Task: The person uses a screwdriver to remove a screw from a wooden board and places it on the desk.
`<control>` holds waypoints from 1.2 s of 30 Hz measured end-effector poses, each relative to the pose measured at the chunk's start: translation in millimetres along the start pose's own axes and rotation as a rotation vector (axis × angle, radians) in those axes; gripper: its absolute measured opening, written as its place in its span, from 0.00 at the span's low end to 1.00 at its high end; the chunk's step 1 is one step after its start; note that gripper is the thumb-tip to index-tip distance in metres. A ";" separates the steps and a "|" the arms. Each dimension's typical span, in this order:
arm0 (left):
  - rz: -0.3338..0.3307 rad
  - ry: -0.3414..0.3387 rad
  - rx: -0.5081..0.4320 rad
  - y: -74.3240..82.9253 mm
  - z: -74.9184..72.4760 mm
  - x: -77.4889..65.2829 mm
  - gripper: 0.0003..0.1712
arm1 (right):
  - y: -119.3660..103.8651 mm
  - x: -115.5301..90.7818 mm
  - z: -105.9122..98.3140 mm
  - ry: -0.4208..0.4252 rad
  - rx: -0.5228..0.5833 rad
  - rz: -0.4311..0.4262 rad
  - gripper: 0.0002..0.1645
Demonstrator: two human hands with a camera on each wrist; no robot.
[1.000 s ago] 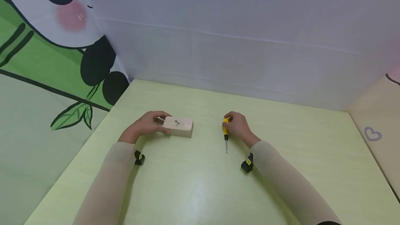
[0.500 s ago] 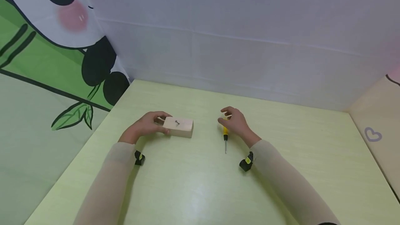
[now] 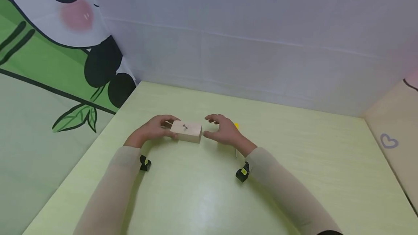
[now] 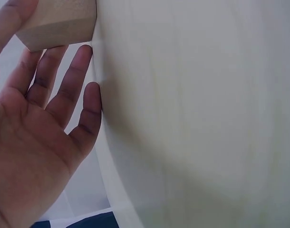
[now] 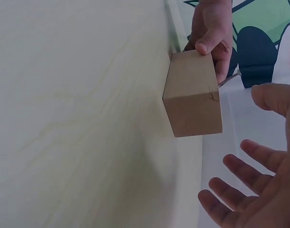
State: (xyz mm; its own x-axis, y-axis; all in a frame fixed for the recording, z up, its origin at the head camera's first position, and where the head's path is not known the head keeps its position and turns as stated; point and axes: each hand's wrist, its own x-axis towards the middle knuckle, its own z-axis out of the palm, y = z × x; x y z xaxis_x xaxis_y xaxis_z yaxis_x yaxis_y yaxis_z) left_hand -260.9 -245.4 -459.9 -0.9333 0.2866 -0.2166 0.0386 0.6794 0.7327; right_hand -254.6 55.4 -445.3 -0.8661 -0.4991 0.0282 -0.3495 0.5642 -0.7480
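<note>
**Left hand holds the wooden block, right hand is open beside it**

A small wooden block (image 3: 186,132) lies on the pale green bench (image 3: 202,191), a little to the left of the middle. On its top face there is a small dark screw (image 3: 185,127), which is too small to describe more.

The left hand (image 3: 153,130) grips the left end of the block. In the right wrist view its thumb presses on one face of the block and the other fingers (image 5: 224,57) curl behind it, so the fingers are closed around the block.

The right hand (image 3: 222,130) is just beside the right end of the block, with a narrow gap between them. Its fingers (image 5: 230,194) are spread and only lightly bent, and the palm faces the block. It holds nothing.

Behind the right hand lies a screwdriver on the bench. Only the end of its yellow handle (image 3: 236,125) and a part of its thin shaft (image 3: 236,152) are visible; the rest is hidden by the hand and wrist.

Both arms wear light beige sleeves (image 3: 287,195). A small black and yellow camera (image 3: 242,173) sits at each wrist. At the left side hangs a cloth with a panda picture (image 3: 65,17), and a plain white wall (image 3: 261,39) stands behind the bench.
</note>
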 end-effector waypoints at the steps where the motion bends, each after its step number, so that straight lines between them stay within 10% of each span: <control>1: 0.002 -0.003 0.003 -0.8 -0.3 0.6 0.36 | -1.2 1.0 2.7 -0.011 -0.010 -0.002 0.35; 20: 0.132 0.026 0.015 12.8 8.1 0.0 0.42 | -9.5 6.4 22.2 -0.012 -0.056 0.058 0.30; 36: 0.200 0.092 -0.101 30.0 13.8 7.6 0.17 | -5.8 9.8 21.6 -0.020 -0.007 0.098 0.30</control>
State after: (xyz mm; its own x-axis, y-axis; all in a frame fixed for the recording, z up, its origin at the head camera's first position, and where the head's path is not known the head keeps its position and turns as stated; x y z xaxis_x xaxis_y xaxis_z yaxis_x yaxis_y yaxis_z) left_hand -261.9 -213.5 -448.5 -0.9395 0.3426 -0.0045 0.1941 0.5429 0.8171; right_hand -253.4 33.0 -455.0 -0.8889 -0.4544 -0.0586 -0.2659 0.6158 -0.7417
